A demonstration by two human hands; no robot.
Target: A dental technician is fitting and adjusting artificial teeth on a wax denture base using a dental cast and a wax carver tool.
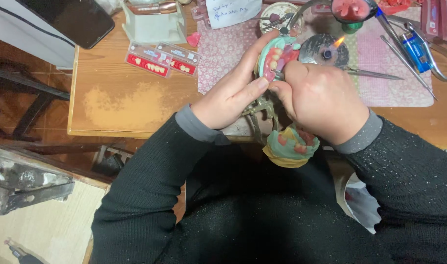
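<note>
Near the surface's front edge, the upper denture model [276,59] is clasped by the left hand [231,95]; a thin instrument is pinched in the right hand [321,100]. The nearby burner flame [338,42] could scorch wax or fingers.

Green dental cast [274,58] with pink wax, tilted, above lower cast [291,146]

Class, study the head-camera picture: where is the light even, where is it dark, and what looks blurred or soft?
Head view: even, soft light on the wooden table, no harsh glare; the small flame glows brightest; the black sweater loses detail in darkness; left hand and right hand look slightly soft; frame corners are dim.
</note>
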